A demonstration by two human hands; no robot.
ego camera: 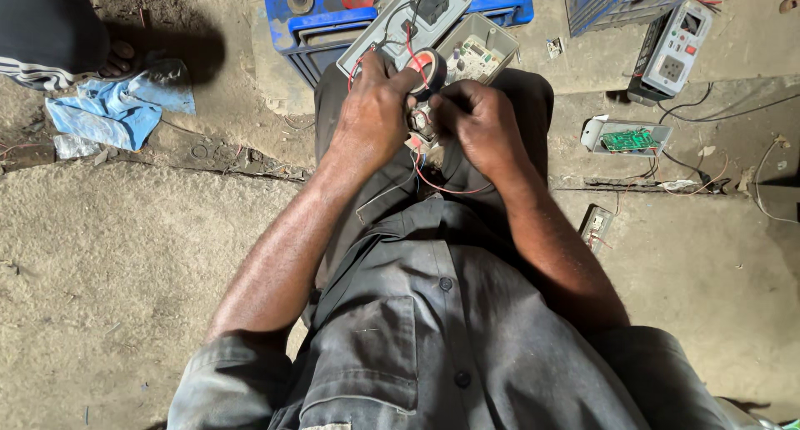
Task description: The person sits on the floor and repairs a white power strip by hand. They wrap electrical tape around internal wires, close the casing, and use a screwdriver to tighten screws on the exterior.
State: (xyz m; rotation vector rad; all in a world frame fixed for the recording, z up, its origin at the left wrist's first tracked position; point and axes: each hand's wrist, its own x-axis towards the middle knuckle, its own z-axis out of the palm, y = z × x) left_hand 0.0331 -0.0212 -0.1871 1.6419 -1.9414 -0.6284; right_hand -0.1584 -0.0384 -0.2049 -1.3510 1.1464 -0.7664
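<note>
My left hand (377, 105) grips a roll of black tape with a red core (427, 63), held above my lap. Close beside it, my right hand (479, 117) pinches a small electrical part with red and blue wires (433, 184) that loop down over my grey trousers. The part itself is mostly hidden between my fingers. Just beyond the hands lies an opened grey plastic case (400, 22) with a black component and wiring, and its other half (479, 51) holding a circuit board.
A blue battery box (317, 22) stands ahead. A white socket unit (677, 51), an open small case with a green board (627, 137) and a small switch part (596, 226) lie right. A blue cloth (117, 105) and another person's sandalled foot (117, 59) are left.
</note>
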